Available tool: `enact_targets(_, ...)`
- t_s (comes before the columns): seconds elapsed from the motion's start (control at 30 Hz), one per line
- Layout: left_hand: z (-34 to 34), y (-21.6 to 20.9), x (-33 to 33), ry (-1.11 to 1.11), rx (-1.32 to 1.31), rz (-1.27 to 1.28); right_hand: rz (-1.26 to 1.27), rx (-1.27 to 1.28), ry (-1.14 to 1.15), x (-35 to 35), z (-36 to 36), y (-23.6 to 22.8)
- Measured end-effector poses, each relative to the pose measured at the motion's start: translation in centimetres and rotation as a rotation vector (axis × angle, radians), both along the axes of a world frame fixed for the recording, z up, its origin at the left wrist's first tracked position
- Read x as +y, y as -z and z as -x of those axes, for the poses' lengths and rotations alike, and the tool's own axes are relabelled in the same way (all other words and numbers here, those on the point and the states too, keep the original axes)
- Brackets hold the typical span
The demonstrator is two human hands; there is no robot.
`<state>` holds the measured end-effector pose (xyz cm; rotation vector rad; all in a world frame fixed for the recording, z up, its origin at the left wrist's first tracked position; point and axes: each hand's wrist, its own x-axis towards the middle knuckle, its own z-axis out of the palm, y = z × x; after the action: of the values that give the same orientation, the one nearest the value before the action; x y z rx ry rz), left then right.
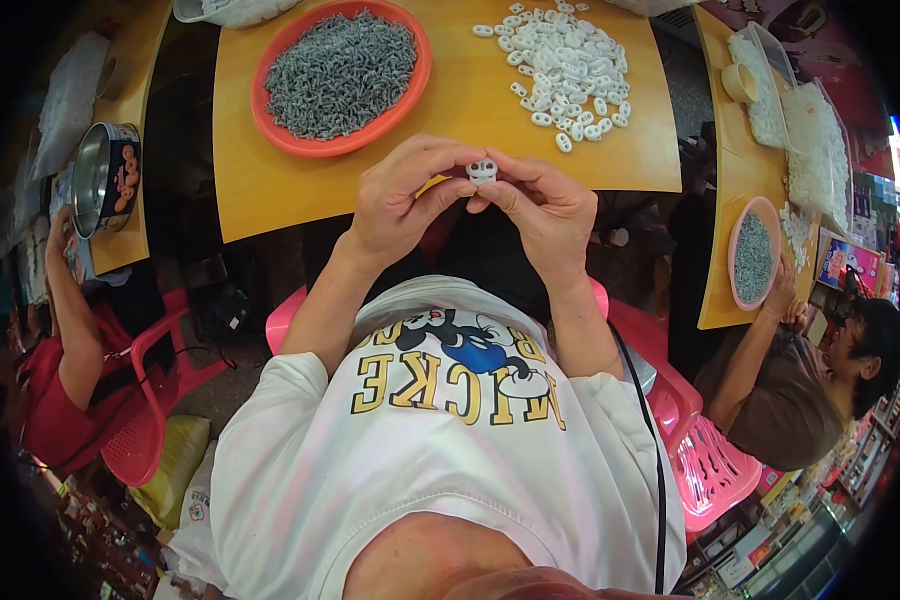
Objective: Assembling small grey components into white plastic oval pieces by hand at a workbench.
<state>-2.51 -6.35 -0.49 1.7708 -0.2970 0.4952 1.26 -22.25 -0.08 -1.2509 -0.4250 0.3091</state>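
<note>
Near the table's front edge, a small white plastic piece with two holes (pixel 482 171) is held up between my two hands. My left hand (pixel 400 195) pinches it from the left with thumb and forefinger. From the right, the thumb and fingers of my right hand (pixel 545 205) press on it. Ahead of my left hand sits a round orange-red tray (pixel 423 60) heaped with small grey screws (pixel 340 75). Beyond my right hand lies a loose pile of white oval plastic pieces (pixel 570 75), each with two holes.
The yellow table (pixel 270 195) ends just before my lap. At the right, a person (pixel 790 390) works at another table with a pink tray of screws (pixel 755 250). At the left, a person in red (pixel 65 370) sits by a round tin (pixel 105 180).
</note>
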Motion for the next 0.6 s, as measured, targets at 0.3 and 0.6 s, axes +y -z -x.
enact_targets(0.3,-0.4,0.5,-0.1,-0.017,-0.101,-0.061,0.007,-0.111,0.073,0.2,0.3,1.0)
enact_targets(0.6,-1.1,1.2,0.2,0.117,0.181,0.414,-0.009,0.062,-0.025,-0.1,-1.3,1.0)
